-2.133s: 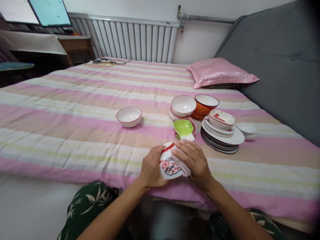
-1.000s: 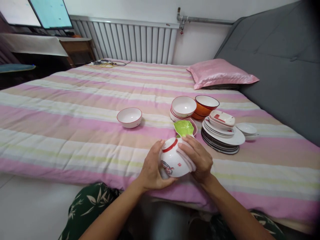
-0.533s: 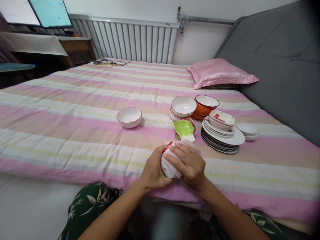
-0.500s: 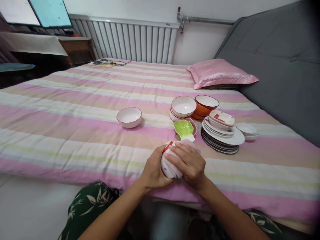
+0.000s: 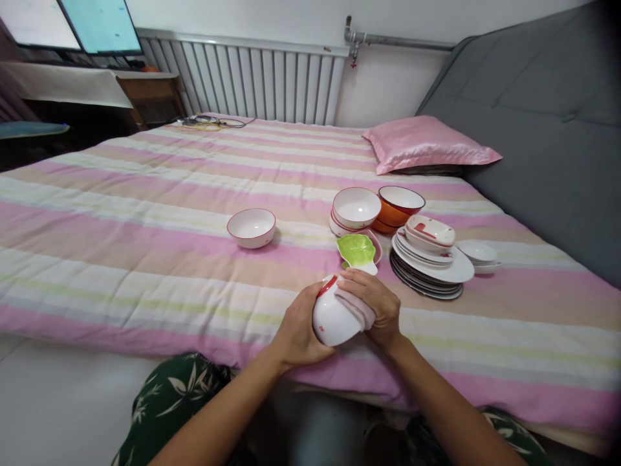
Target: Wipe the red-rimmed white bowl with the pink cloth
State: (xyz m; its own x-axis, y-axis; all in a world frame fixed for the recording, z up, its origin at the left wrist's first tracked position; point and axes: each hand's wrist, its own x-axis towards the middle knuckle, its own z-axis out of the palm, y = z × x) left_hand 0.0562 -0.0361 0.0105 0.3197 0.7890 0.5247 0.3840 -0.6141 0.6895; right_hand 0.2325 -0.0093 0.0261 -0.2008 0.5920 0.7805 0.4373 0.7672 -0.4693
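Note:
My left hand [image 5: 301,328] grips a white bowl [image 5: 334,321] by its left side, over the front edge of the bed. The bowl is tipped, with its outside and a red band round the foot towards me; its inside is hidden. Pressed against the bowl's right side is a folded pale pink cloth [image 5: 358,309], held in my right hand [image 5: 378,299]. Just beyond my fingers sits a green leaf-shaped dish [image 5: 356,248], with a pink dish [image 5: 376,246] partly under it.
A lone red-rimmed bowl [image 5: 251,228] stands to the left on the striped bedspread [image 5: 145,220]. Further right are stacked white bowls [image 5: 357,207], orange bowls [image 5: 392,213], a pile of plates [image 5: 458,266] topped by rectangular dishes [image 5: 431,230], and small saucers [image 5: 478,252]. A pink pillow [image 5: 429,144] lies behind.
The cloth and my right hand have shifted over the bowl's outside, now at its right side. The bowl has turned, so its dark-and-red flower picture no longer shows. The other dishes stay put.

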